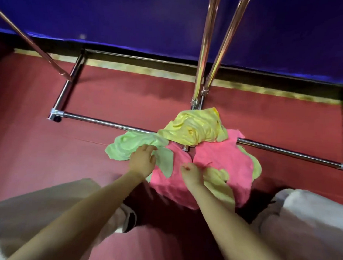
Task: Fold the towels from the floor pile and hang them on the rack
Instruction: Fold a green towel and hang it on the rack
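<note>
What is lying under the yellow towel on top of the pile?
Under the yellow towel you see the pink towel and the rack's floor bar passing beneath. Anything else below is covered.

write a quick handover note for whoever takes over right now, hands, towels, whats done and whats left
Left hand: fingers on the green towel.
Right hand: pinching at the pink towel; exact grip is blurred.
Pile lies on the floor across the rack's base bar; the yellow towel is on top.
Done: no folded or hung towel in view.
Left: fold and hang every towel.
</note>
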{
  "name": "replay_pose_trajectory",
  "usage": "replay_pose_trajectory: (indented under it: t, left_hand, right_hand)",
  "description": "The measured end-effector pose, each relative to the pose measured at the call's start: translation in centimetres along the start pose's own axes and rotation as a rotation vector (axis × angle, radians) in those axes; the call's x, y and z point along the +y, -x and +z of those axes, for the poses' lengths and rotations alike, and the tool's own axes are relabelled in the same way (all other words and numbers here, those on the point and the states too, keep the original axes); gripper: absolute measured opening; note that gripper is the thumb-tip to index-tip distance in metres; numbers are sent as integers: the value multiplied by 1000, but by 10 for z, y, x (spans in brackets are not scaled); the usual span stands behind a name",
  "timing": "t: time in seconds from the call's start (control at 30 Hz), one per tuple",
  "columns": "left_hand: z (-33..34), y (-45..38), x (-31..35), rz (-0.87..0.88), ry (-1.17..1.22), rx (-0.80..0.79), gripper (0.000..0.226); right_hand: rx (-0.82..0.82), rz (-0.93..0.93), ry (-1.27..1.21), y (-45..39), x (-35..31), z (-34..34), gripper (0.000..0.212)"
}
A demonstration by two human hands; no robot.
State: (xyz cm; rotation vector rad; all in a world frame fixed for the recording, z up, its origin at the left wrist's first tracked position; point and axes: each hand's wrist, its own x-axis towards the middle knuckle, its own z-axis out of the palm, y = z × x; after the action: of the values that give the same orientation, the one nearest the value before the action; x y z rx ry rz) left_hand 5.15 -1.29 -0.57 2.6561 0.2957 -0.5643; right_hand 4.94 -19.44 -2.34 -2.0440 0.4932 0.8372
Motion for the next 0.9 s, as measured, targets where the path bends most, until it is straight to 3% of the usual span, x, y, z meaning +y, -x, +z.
replay_pose_trajectory:
  t: [0.1, 0.27, 0.33, 0.43, 0.67, 0.77, 0.9]
  left_hand:
    - [-2, -15, -25, -30, -8, 68, 41]
    - [5, -37, -49, 93, -32, -90, 43]
    - [7, -36, -47, 105, -11, -111, 51]
    - [7, -31, -32, 117, 191, -10, 72]
    - [-49, -4, 37, 146, 489, 26, 53]
    - [-68, 20, 69, 202, 635, 10, 33]
    - [-101, 71, 116, 288, 814, 146, 26]
  right_hand:
    - [48, -33, 55, -22, -18, 29, 26]
    - [48, -23, 166, -46, -28, 58, 23]
    - [81, -33, 67, -43, -33, 55, 17]
    - [211, -121, -168, -27, -53, 36, 17]
    - [284, -470, -253, 29, -127, -58, 15]
    - [223, -584, -148, 68, -148, -100, 17]
    - [199, -790, 159, 135, -145, -153, 10]
